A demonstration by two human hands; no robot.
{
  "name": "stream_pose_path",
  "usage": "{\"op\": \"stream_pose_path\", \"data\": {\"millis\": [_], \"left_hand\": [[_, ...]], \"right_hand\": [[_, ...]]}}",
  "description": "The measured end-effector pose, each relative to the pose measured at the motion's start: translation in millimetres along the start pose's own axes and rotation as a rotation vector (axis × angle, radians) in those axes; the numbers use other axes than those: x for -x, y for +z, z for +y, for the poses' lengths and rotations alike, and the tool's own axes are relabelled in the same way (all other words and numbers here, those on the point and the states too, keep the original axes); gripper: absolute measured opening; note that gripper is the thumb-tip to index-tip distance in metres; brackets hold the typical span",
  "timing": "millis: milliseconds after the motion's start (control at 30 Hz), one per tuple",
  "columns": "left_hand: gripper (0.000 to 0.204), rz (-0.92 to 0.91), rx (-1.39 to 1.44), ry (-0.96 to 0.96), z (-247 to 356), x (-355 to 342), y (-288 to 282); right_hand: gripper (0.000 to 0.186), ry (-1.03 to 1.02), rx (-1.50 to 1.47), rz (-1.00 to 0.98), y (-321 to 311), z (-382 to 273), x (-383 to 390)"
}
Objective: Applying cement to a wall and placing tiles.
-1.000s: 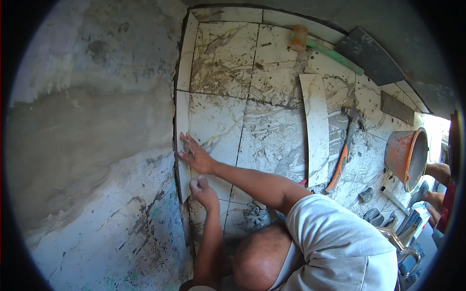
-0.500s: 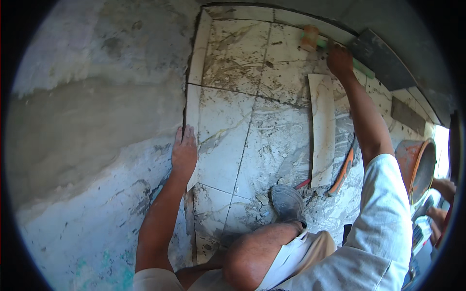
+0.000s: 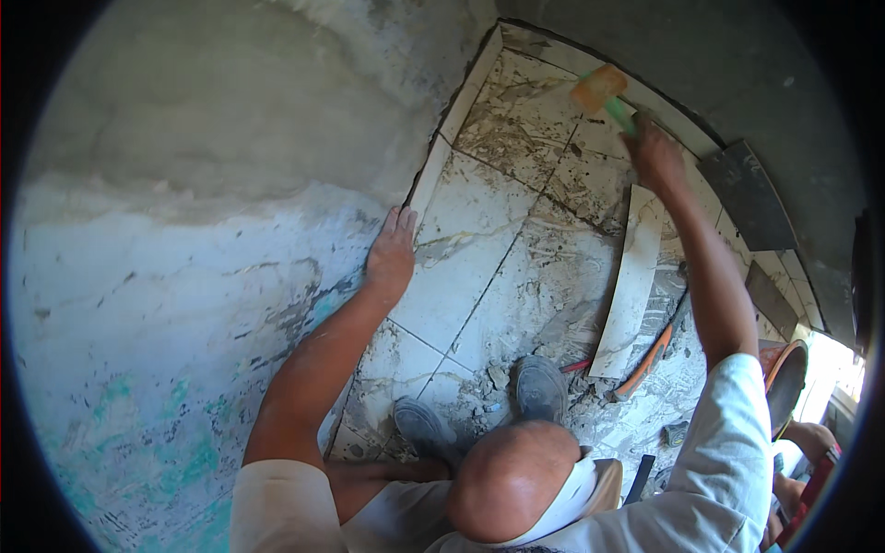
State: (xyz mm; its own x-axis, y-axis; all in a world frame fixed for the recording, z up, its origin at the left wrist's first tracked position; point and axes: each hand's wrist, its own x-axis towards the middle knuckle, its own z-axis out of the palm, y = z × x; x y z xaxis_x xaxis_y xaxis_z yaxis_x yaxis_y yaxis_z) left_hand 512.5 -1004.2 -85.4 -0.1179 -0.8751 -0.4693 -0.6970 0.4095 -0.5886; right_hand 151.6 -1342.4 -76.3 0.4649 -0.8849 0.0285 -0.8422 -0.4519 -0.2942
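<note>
My left hand [image 3: 394, 249] lies with its fingers stretched out against a pale tile strip [image 3: 428, 189] that stands along the base of the left wall. Nothing is in that hand. Out at the far right, my right hand [image 3: 657, 158] grips the green handle of a mallet [image 3: 600, 88] with a worn orange head. The mallet appears raised off the dirty marbled floor tiles [image 3: 466, 217]. Between my arms, a loose long tile piece [image 3: 631, 286] rests on the floor, beside a tool with a curved orange handle [image 3: 645, 362].
Dark flat panels [image 3: 751, 194] lean at the right wall. An orange bucket [image 3: 786, 376] stands at the right, near another person's limbs [image 3: 800, 461]. Mortar rubble [image 3: 489, 382] lies around my grey shoes [image 3: 541, 387]. The plastered wall [image 3: 203, 230] borders the left.
My right hand has taken up the mallet by its handle and brought it off the floor beside the far edge. My left hand stays on the tile strip. The view has shifted.
</note>
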Motion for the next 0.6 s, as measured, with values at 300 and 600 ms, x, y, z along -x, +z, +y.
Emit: {"op": "stream_pose_path", "data": {"millis": [300, 600], "left_hand": [[0.038, 0.073, 1.118, -0.154, 131, 125, 31], [0.03, 0.581, 2.92, -1.337, 180, 103, 99]], "right_hand": [[0.027, 0.572, -0.861, -0.721, 36, -191, 163], [0.028, 0.768, -1.24, -0.662, 40, -290, 183]]}}
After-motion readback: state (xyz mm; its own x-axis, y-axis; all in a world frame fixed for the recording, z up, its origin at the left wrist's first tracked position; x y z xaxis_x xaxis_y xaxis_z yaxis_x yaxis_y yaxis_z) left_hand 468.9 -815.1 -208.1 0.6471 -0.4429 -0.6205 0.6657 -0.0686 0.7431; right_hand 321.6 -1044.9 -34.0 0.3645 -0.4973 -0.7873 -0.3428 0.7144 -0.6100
